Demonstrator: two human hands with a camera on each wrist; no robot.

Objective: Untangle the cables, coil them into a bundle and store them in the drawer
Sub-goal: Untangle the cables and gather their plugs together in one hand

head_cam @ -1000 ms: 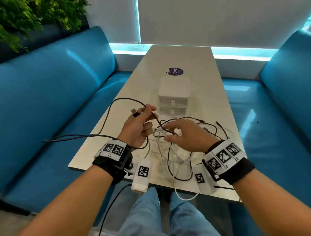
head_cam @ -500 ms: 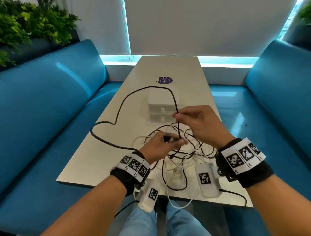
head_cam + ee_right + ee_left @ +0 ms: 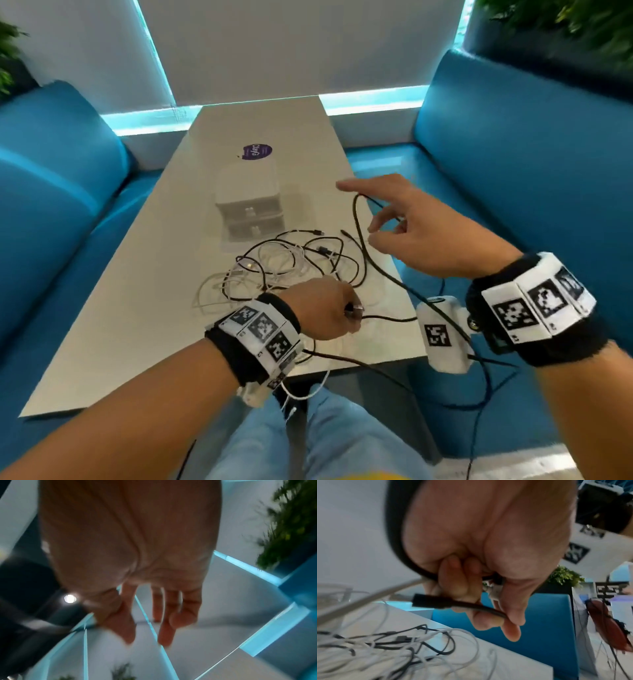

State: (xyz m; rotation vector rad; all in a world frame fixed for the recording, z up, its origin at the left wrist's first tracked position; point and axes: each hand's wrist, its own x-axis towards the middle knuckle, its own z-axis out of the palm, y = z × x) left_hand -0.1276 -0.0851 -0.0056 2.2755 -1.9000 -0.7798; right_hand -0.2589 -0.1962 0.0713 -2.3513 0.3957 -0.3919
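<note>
A tangle of black and white cables (image 3: pixel 291 263) lies on the table (image 3: pixel 137 308), just in front of a small white two-drawer unit (image 3: pixel 250 205) whose drawers are closed. My left hand (image 3: pixel 352 311) hovers at the tangle's near edge and grips a black cable (image 3: pixel 363 246) near its plug. In the left wrist view the plug (image 3: pixel 428 601) sticks out past the curled fingers of that hand (image 3: pixel 488 608). This cable rises in a loop to my right hand (image 3: pixel 376 209), raised over the table's right edge. Its fingers are spread and the cable runs across them; the right wrist view (image 3: pixel 146 635) shows no grip.
A purple round sticker (image 3: pixel 257 151) lies behind the drawer unit. Blue sofas (image 3: pixel 51 222) flank the table on both sides, with plants in the upper corners. A white cable (image 3: pixel 308 394) hangs over the table's near edge above my knees.
My right hand has let go its pinch on the black cable, swung right and spread its fingers. My left hand has moved toward the near edge with the plug. The wide loop at left is gone.
</note>
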